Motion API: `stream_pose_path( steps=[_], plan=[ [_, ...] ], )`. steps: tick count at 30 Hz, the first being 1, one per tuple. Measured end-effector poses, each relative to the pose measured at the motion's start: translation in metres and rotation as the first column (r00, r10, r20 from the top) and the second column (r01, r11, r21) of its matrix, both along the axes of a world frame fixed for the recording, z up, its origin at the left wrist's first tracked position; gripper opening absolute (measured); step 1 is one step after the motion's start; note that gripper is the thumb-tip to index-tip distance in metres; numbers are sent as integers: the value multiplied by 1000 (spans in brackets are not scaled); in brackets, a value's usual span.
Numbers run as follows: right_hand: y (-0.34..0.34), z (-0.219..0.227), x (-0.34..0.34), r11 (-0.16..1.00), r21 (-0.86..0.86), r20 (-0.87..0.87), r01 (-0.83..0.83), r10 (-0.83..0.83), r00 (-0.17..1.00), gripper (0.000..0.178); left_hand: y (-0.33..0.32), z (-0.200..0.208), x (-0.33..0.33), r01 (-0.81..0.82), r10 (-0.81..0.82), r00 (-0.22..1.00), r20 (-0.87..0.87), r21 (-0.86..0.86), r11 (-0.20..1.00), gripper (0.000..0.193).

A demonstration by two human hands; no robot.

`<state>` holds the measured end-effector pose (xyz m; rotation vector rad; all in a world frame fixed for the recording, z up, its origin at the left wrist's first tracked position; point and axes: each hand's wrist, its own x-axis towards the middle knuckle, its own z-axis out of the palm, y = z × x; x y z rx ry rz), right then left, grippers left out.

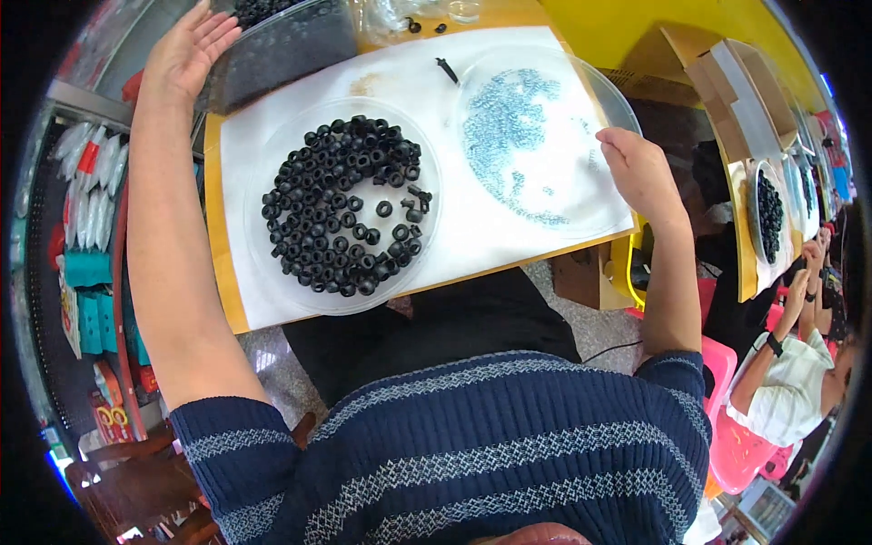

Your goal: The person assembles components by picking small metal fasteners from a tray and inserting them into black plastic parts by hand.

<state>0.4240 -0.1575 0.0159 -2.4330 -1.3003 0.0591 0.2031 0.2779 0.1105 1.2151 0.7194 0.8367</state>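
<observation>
Left hand (195, 47): fingers apart, beside the dark bin (291, 54).
Right hand (636, 168): curled at the right tray (568, 145); grip unclear.
Black rings (309, 218): in the left tray (283, 141).
Blue bits (509, 118): best kept level, lest they spill.

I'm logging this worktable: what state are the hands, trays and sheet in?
Bare left hand: raised, open.
Bare right hand: curled, grip unclear.
Left clear round plastic tray: holds loose black rings.
Right clear round plastic tray: holds scattered bluish pieces.
White rectangular sheet: spread under both trays.
</observation>
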Motion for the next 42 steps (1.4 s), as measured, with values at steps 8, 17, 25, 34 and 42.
stream_pose_path(
  steps=[8,17,25,34,42],
  plan=[
    [6,0,-16,991,-131,-60,-36,29,998,22,-106,-50,-53,217,-204,970,-135,92,972,26],
    [28,-2,-46,972,-90,-59,-216,211,976,20,-202,-97,-83,364,-215,806,-551,175,915,19],
    [28,-10,-29,955,-298,117,11,25,993,24,-220,-107,-44,639,168,654,-737,658,398,36],
    [7,9,-22,994,73,-195,76,-61,979,19,-207,-103,-85,512,-54,733,-678,498,700,17],
    [27,-6,-50,957,-83,-106,-277,268,958,14,-228,-107,-87,284,-272,920,-283,2,959,25]
  ],
)
